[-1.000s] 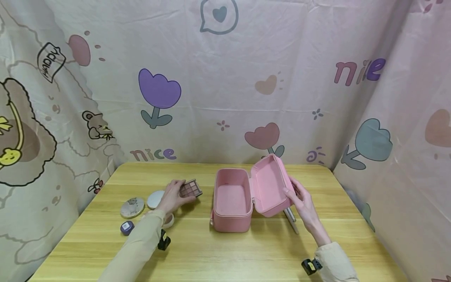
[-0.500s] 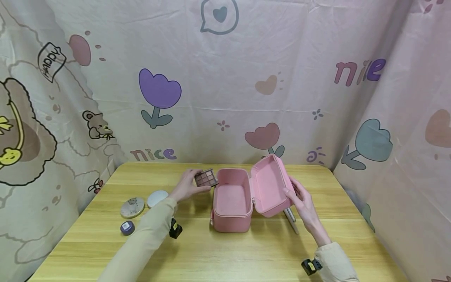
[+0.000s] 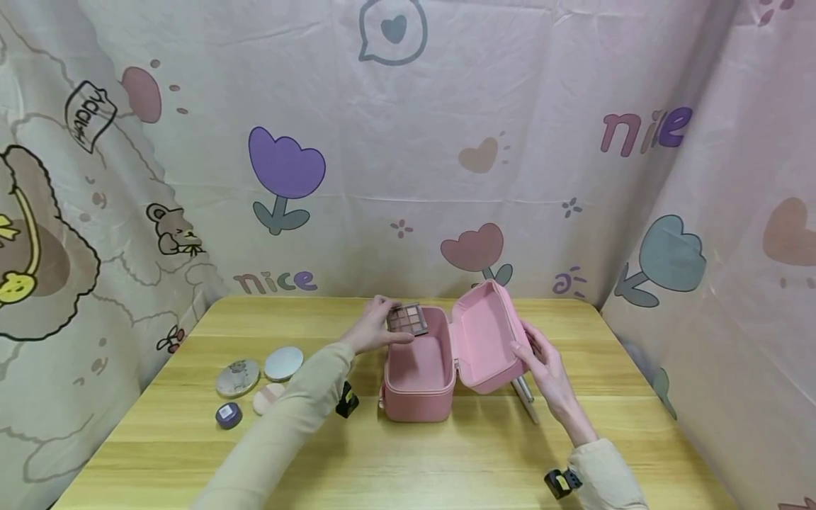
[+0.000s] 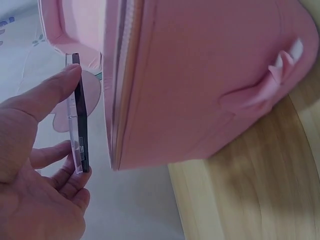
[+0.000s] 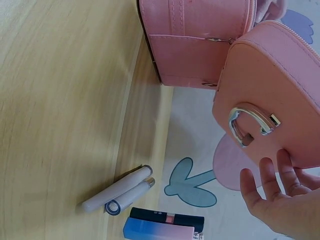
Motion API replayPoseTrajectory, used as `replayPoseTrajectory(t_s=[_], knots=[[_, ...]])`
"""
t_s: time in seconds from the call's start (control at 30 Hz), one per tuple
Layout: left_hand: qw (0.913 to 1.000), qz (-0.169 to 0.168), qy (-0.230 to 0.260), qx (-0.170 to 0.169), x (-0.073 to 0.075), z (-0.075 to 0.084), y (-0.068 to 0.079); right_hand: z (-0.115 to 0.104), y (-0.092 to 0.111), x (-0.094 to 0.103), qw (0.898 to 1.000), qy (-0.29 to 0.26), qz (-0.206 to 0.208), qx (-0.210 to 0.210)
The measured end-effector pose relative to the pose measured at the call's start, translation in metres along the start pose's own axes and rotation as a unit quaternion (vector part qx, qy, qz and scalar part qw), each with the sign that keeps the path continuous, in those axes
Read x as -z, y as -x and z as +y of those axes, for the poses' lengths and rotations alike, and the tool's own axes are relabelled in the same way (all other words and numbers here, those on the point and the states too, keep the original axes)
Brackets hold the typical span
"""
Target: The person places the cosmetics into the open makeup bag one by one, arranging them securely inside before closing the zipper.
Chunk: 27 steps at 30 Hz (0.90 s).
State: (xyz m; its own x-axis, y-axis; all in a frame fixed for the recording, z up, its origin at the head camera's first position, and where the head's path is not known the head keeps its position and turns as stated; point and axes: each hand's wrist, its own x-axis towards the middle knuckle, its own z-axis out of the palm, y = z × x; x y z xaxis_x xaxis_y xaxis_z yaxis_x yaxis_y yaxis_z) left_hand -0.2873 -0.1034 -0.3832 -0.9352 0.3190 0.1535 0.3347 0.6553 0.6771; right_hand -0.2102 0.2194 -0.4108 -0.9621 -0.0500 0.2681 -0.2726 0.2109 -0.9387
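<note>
An eyeshadow palette [image 3: 408, 320] with several brown and pink pans is pinched between the thumb and fingers of my left hand [image 3: 372, 330]. It is tilted over the rear of the pink makeup case [image 3: 418, 408], whose zip lid is folded back to the right. In the left wrist view the palette [image 4: 80, 117] appears edge-on beside the case wall. My right hand [image 3: 550, 368] grips the outer edge of the lid [image 3: 486, 340], thumb over the rim and fingers behind. A handle [image 5: 252, 120] sits on the lid's outside in the right wrist view.
To the left lie a patterned round compact [image 3: 238, 377], a white disc [image 3: 283, 363], a purple-lidded jar [image 3: 228, 416] and a pale pink puff [image 3: 266, 399], partly behind my sleeve. White tubes [image 5: 120, 190] and a blue-pink tube [image 5: 157, 231] lie beyond the lid. A printed curtain [image 3: 382, 177] borders the table.
My left hand has carried the eyeshadow palette rightward from the table's left side to above the makeup case, uncovering the white disc. My right hand and the lid have stayed in place.
</note>
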Motion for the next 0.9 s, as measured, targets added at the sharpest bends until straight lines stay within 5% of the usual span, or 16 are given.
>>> replayPoseTrajectory(t_s=[0.9], knots=[[0.9847, -0.037, -0.17, -0.013, -0.039, 0.005, -0.026, 0.001, -0.001, 0.0, 1.0, -0.005, 0.002, -0.004]])
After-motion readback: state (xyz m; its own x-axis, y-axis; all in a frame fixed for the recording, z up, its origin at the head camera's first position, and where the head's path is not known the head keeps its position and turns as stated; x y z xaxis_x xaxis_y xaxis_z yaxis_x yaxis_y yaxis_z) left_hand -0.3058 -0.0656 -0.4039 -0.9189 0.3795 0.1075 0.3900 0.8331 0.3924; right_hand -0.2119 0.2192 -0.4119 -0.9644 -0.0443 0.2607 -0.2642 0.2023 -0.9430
